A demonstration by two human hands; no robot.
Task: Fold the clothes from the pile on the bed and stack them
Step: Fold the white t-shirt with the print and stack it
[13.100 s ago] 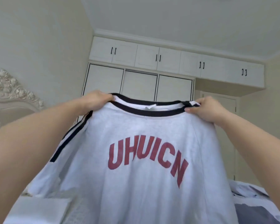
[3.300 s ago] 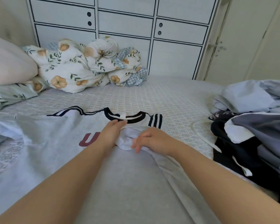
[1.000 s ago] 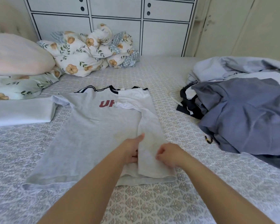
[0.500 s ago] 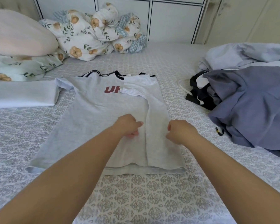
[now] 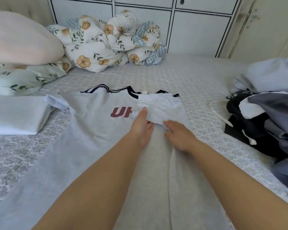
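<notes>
Grey shirt lies flat on the bed, with the pile of clothes off to its right. I think I am still folding it: its right side is folded in, so its left side comes next. On the shirt, my left hand presses flat, and my right hand pinches the white sleeve just above it.
</notes>
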